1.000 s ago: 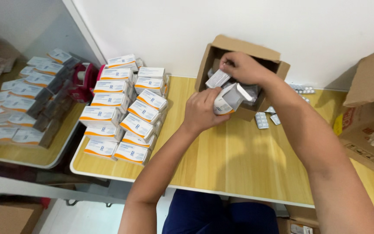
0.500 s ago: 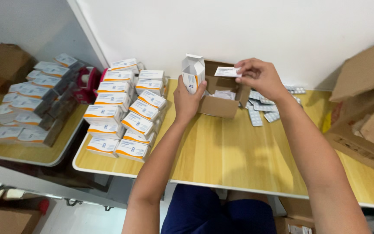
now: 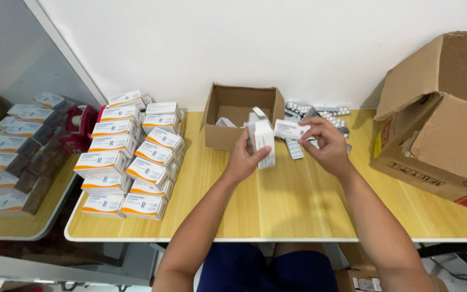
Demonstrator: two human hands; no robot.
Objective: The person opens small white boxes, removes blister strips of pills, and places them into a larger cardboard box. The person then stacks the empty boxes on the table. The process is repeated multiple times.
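Stacked white-orange cartons [image 3: 136, 157] far left on yellow table [image 3: 298, 211]. Left hand [image 3: 242, 159] clamped on upright small white box [image 3: 262, 140], top flap open, above table before open brown box [image 3: 239, 116]. Right hand [image 3: 328, 146] pinching folded white leaflet [image 3: 290, 128] just beside it. Blister packs [image 3: 320, 116] behind. Large cardboard box [image 3: 441, 113] far right.

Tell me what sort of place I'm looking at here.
Probably a small medicine packing room. Stacked white-and-orange cartons fill the table's left, blister packs lie by the wall, and the left hand holds an open carton.
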